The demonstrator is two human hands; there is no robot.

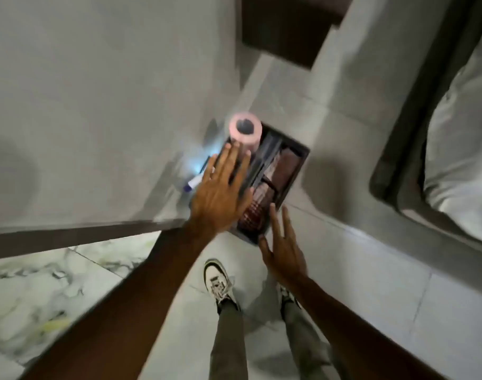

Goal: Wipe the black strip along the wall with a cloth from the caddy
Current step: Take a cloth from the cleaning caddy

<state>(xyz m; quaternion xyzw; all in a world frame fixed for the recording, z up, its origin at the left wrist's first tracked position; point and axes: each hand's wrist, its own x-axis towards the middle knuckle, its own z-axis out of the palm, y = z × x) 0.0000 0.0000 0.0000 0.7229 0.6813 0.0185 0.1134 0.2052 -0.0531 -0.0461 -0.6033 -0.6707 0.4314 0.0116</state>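
A dark rectangular caddy stands on the floor against the wall. It holds a pink paper roll, a reddish-brown cloth and a spray bottle at its left side. My left hand hovers over the caddy's left half, fingers spread, holding nothing. My right hand is open just in front of the caddy's near corner. The black strip runs along the bottom of the grey wall, to the left of the caddy. The picture is blurred.
A bed with white bedding and a dark frame fills the right side. A dark piece of furniture is mounted at the top. My two shoes stand on pale floor tiles; marbled tiles lie at the left.
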